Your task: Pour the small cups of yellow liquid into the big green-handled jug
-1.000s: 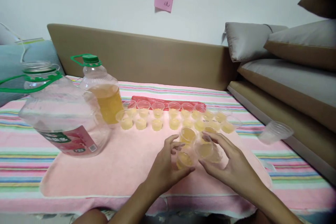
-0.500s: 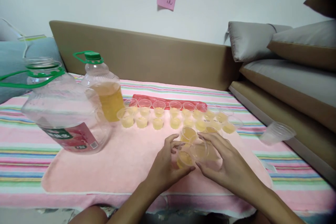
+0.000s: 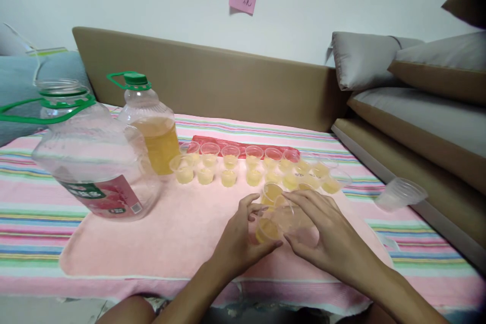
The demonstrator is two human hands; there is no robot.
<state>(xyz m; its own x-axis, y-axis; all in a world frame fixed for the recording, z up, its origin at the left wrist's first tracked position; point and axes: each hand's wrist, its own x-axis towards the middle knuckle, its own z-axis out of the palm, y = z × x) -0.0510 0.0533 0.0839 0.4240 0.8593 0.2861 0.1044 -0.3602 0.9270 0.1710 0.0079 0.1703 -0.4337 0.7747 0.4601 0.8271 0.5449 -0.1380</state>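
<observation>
Clear cup (image 3: 285, 216) sits tilted between the thumb and fingers of your right hand (image 3: 334, 235), near the cup of yellow liquid (image 3: 268, 230) that your left hand (image 3: 236, 243) wraps with a narrow grip over the pink mat (image 3: 152, 248); you cannot tell whether the two cups touch. Just behind them stands another filled cup (image 3: 272, 192), with rows of cups (image 3: 228, 178) farther back, while the uncapped bottle (image 3: 94, 147) and the capped bottle (image 3: 161, 144) stand well apart from your hands, off to the left.
</observation>
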